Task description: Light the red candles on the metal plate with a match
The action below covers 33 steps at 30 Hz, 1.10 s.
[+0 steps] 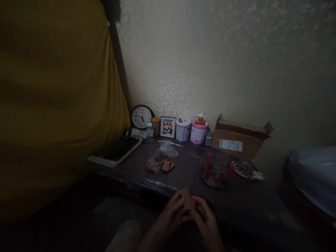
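Just in front of the table's near edge, my left hand (171, 210) and my right hand (206, 217) meet around a small brown rectangular piece (187, 200). It looks like folded card or a tiny box, but the dim light hides its exact kind. Fingers of both hands are closed on it, with the left fingers along its left side and the right thumb at its lower edge. Beyond the hands, similar brown pieces (166, 166) lie on the dark table (183, 175). A clear plastic bag (154, 164) with more brown pieces rests beside them.
Two red candles, one upright (207, 164), are on a metal plate (214, 185) at right. Another plate (243, 168) carries seeds and sticks. A cardboard box (236, 140), tubs (183, 130), a picture frame (168, 126) and a clock (142, 117) line the wall. A yellow curtain (57, 87) hangs left.
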Tool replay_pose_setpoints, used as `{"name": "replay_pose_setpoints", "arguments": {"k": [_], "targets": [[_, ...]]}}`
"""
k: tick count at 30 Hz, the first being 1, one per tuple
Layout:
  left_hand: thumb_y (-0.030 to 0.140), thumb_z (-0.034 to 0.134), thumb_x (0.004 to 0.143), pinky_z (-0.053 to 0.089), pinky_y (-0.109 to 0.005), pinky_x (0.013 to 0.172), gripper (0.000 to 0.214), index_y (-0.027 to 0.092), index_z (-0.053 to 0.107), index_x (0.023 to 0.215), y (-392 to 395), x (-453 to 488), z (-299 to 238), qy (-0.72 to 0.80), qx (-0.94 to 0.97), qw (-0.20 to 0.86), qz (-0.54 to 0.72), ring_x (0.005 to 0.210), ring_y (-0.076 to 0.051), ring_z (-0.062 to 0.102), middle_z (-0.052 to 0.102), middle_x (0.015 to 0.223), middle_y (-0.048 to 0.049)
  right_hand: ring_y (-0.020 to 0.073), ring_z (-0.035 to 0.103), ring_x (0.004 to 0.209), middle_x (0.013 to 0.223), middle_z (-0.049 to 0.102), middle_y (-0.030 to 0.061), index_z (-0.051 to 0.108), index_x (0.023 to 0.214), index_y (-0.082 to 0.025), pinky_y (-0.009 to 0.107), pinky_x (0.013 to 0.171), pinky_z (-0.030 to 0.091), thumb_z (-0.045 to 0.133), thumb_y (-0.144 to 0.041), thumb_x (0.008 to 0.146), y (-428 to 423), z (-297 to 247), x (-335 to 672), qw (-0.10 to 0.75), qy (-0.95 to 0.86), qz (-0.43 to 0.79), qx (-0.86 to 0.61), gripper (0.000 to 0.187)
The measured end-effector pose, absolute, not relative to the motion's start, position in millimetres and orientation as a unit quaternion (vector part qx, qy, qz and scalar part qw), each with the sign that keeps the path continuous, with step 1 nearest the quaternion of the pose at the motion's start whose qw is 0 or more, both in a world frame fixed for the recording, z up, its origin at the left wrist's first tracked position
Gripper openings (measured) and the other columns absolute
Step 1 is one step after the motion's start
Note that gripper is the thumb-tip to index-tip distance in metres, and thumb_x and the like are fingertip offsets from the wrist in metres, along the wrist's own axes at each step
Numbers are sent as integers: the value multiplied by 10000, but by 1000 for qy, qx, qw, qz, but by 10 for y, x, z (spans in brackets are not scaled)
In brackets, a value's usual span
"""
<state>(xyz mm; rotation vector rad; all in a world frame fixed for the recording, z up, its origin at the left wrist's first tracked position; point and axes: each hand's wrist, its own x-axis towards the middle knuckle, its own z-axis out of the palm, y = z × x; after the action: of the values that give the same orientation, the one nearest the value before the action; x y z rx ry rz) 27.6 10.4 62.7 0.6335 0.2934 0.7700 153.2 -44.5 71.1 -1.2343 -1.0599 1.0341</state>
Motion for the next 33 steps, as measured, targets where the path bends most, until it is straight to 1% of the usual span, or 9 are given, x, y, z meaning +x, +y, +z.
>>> {"name": "replay_pose_setpoints", "arguments": {"k": [3,7,13,16,22,26,28,31,33], "targets": [[274,500,837,436,-357,783,227,224,539,1056,113,279,624,153,309,862,370,911,-195,612,652,966,-67,242,626,960,1043,654,85,589,1023,-204,314,775,524,605,-411,784,-442,675,1544,561,-480,401,-542,317],[279,528,824,438,-351,782,214,222,552,1028,124,285,617,167,309,860,370,911,-198,614,659,946,-66,229,637,915,998,664,76,594,1025,-202,305,762,525,601,-409,781,-438,635,1542,556,-498,355,-563,320],[287,554,809,442,-401,819,282,236,542,1086,130,293,582,167,302,861,373,927,-212,612,657,968,-72,217,640,888,966,664,67,578,1035,-202,295,736,528,571,-406,807,-450,711,1482,572,-484,383,-540,306],[292,547,814,445,-397,810,306,241,529,1115,128,298,565,166,299,863,371,934,-215,610,653,979,-76,209,633,902,984,656,59,574,1028,-207,292,750,518,554,-379,824,-470,768,1453,577,-479,395,-531,267],[304,544,818,459,-375,779,321,246,518,1133,104,308,592,153,307,868,360,906,-203,614,655,985,-74,191,617,886,954,636,42,566,984,-206,275,747,505,548,-362,815,-471,685,1417,575,-468,336,-581,231],[304,515,836,457,-362,773,271,240,527,1100,96,292,609,150,303,875,347,906,-197,619,656,1001,-66,191,615,876,954,638,43,559,983,-202,277,725,509,552,-355,800,-463,643,1403,579,-474,303,-590,238],[291,499,845,453,-367,777,269,236,522,1107,102,274,616,148,299,877,345,902,-199,622,660,995,-67,187,616,874,950,640,37,558,981,-205,280,744,503,561,-349,797,-465,685,1437,568,-488,316,-583,233],[295,484,851,433,-374,822,311,224,503,1154,116,236,637,139,293,879,351,933,-204,616,660,1000,-80,194,619,900,958,651,34,559,1038,-218,300,777,497,607,-334,770,-457,775,1573,543,-502,400,-542,296],[307,486,850,428,-363,831,330,225,498,1169,120,215,649,139,284,885,343,909,-189,622,658,993,-75,206,615,931,987,659,43,575,1049,-222,321,811,486,638,-346,744,-440,814,1693,540,-496,434,-524,335]]}}
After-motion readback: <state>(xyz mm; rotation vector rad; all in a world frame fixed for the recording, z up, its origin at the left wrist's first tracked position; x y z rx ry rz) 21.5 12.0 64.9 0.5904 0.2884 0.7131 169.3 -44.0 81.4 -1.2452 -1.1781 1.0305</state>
